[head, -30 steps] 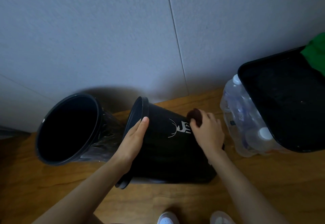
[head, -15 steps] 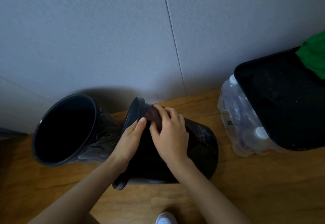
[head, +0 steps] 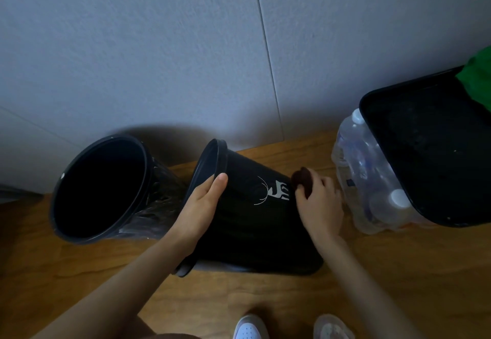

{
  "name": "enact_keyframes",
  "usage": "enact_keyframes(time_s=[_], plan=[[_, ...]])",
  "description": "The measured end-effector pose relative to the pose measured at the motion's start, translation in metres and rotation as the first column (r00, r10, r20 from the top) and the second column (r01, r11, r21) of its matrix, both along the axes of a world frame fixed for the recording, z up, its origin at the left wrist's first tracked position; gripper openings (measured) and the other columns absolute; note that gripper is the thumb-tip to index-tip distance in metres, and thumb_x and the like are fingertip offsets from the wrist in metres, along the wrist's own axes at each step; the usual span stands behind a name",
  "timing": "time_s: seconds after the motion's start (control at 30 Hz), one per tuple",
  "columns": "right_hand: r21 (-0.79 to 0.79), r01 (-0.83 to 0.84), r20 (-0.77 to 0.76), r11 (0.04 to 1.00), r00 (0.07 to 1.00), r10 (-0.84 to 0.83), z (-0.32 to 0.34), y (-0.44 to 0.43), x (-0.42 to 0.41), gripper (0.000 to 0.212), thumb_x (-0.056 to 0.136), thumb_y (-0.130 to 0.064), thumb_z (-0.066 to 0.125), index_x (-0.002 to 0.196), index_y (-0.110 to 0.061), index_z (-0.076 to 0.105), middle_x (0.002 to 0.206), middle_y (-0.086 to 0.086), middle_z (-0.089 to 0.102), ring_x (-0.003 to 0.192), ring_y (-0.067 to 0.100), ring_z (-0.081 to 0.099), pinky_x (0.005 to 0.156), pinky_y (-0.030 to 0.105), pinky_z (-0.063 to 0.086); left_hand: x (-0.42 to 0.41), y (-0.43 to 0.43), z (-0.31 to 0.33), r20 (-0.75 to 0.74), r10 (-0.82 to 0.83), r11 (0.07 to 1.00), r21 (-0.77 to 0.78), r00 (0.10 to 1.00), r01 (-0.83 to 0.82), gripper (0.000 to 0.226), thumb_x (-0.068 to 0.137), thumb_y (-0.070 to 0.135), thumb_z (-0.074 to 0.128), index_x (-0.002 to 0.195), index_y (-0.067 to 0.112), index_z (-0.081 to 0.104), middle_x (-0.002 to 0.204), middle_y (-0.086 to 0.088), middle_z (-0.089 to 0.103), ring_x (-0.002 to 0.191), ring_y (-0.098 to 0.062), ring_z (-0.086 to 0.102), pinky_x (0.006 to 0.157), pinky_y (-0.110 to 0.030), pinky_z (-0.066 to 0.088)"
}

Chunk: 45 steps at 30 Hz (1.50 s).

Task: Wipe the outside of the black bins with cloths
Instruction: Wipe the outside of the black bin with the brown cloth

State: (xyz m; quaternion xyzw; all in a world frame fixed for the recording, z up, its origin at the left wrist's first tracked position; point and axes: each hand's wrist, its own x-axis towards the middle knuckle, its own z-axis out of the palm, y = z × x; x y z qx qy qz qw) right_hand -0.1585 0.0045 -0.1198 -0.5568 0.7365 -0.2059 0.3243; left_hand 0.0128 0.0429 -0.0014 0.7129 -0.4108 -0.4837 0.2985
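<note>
Right-hand fingers: the right hand (head: 318,203) has its fingers curled round a dark brown bunched cloth (head: 303,179), gripping it; the cloth sticks out above the knuckles.
Cloth contact: it touches the upper wall of the black round plastic bin with a white deer print (head: 252,221), just right of the print, towards the bin's base end.
Left-hand fingers: the left hand (head: 202,205) lies flat, fingers straight and together, pressed on the same bin's wall; the fingertip reaches the rim.
Bin under the hands: it lies tipped on its side on the wooden floor (head: 398,272), mouth to the left and away from the person, base to the right. It sits between the two hands.
Rim edge: the rolled lip runs from above the left fingertip down past the left wrist to the floor.
Left of the left fingers: a second black round plastic bin (head: 101,187) leans the same way, mouth open towards the camera, with clear crinkled film round its outer wall. The two bins stand close; whether they touch cannot be told.
Right of the right fingers: a shrink-wrapped pack of clear water bottles (head: 372,179) stands just beside the knuckles, a narrow gap between.
Further right: a black rectangular container (head: 430,152) overlaps the pack, with green material (head: 478,75) at its far corner.
Beyond the fingers: a grey textured wall (head: 159,46) rises close behind both bins.
Open room: bare floor shows nearer the person than the bins, down to two pale shoes (head: 249,328).
</note>
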Motion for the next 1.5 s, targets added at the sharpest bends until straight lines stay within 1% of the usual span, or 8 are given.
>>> enact_keyframes(time_s=[0.33, 0.7, 1.0, 1.1, 1.2, 1.27, 1.37, 1.5], plan=[[-0.328, -0.184, 0.132, 0.927, 0.962, 0.238, 0.065, 0.004, 0.075, 0.054, 0.088, -0.039, 0.054, 0.138, -0.032, 0.035, 0.128, -0.003, 0.048, 0.114, 0.02, 0.047, 0.082, 0.033, 0.048, 0.006, 0.001, -0.005, 0.064, -0.01, 1.0, -0.011, 0.998, 0.011, 0.034, 0.097, 0.036, 0.036, 0.094, 0.015, 0.063, 0.088, -0.006, 0.067, 0.087, -0.021, 0.064, 0.085, -0.038, 0.049], [0.08, 0.102, 0.022, 0.992, 0.994, -0.104, -0.06, -0.009, -0.046, 0.042, 0.09, -0.029, 0.052, 0.131, -0.02, 0.046, 0.125, 0.009, 0.054, 0.114, 0.025, 0.053, 0.092, 0.044, 0.048, 0.009, -0.003, -0.004, 0.072, 0.044, 0.999, -0.027, 0.996, -0.042, 0.034, 0.099, 0.035, 0.033, 0.098, 0.019, 0.063, 0.1, -0.002, 0.068, 0.099, -0.015, 0.063, 0.09, -0.029, 0.046], [-0.192, 0.056, 0.143, 0.98, 0.989, -0.028, -0.014, 0.023, -0.011, 0.057, 0.082, -0.02, 0.065, 0.134, -0.029, 0.045, 0.126, -0.003, 0.051, 0.116, 0.015, 0.047, 0.095, 0.028, 0.038, 0.005, -0.002, -0.004, 0.099, -0.014, 1.0, -0.011, 0.995, 0.015, 0.041, 0.097, 0.037, 0.033, 0.105, 0.008, 0.06, 0.099, -0.008, 0.066, 0.095, -0.018, 0.063, 0.081, -0.026, 0.047], [-0.145, 0.147, 0.526, 0.978, 0.849, -0.05, 0.028, 0.017, 0.015, 0.047, 0.083, -0.016, 0.065, 0.125, -0.031, 0.052, 0.109, -0.018, 0.056, 0.099, -0.002, 0.051, 0.086, 0.017, 0.042, 0.006, -0.002, -0.003, 0.115, -0.029, 1.0, -0.007, 0.993, 0.03, 0.044, 0.097, 0.037, 0.032, 0.107, 0.002, 0.058, 0.102, -0.014, 0.064, 0.098, -0.023, 0.061, 0.084, -0.028, 0.047], [0.252, 0.205, 0.841, 0.946, 0.437, -0.319, 0.049, 0.004, 0.014, 0.032, 0.085, -0.018, 0.062, 0.116, -0.023, 0.059, 0.103, -0.006, 0.065, 0.091, 0.009, 0.061, 0.073, 0.022, 0.048, 0.007, -0.001, -0.002, 0.117, -0.001, 1.0, -0.013, 0.993, 0.003, 0.039, 0.099, 0.035, 0.031, 0.103, 0.008, 0.06, 0.098, -0.008, 0.066, 0.096, -0.017, 0.062, 0.077, -0.023, 0.045], [0.465, 0.123, 0.863, 0.877, 0.158, -0.48, 0.057, 0.002, 0.003, 0.023, 0.085, -0.024, 0.059, 0.103, -0.013, 0.067, 0.091, 0.005, 0.072, 0.08, 0.02, 0.068, 0.07, 0.03, 0.051, 0.008, -0.002, -0.002, 0.102, 0.026, 1.0, -0.02, 0.994, -0.024, 0.036, 0.099, 0.035, 0.031, 0.099, 0.014, 0.061, 0.095, -0.004, 0.066, 0.093, -0.014, 0.062, 0.075, -0.021, 0.044], [0.484, 0.018, 0.875, 0.875, -0.032, -0.483, 0.053, -0.001, -0.01, 0.035, 0.091, -0.024, 0.048, 0.068, -0.011, 0.07, 0.065, 0.004, 0.069, 0.057, 0.014, 0.067, 0.056, 0.022, 0.051, 0.007, -0.004, -0.001, 0.098, 0.039, 0.999, -0.017, 0.994, -0.038, 0.036, 0.099, 0.035, 0.032, 0.098, 0.013, 0.06, 0.092, -0.004, 0.065, 0.093, -0.017, 0.062, 0.08, -0.026, 0.046], [0.379, 0.032, 0.853, 0.925, 0.377, -0.362, 0.05, 0.001, -0.012, 0.026, 0.095, -0.025, 0.046, 0.084, -0.01, 0.064, 0.066, -0.004, 0.066, 0.058, 0.003, 0.063, 0.051, 0.015, 0.047, 0.006, -0.005, -0.001, 0.095, 0.025, 1.0, 0.002, 0.995, -0.025, 0.04, 0.098, 0.036, 0.032, 0.104, 0.006, 0.058, 0.1, -0.012, 0.064, 0.098, -0.023, 0.061, 0.091, -0.036, 0.046]])
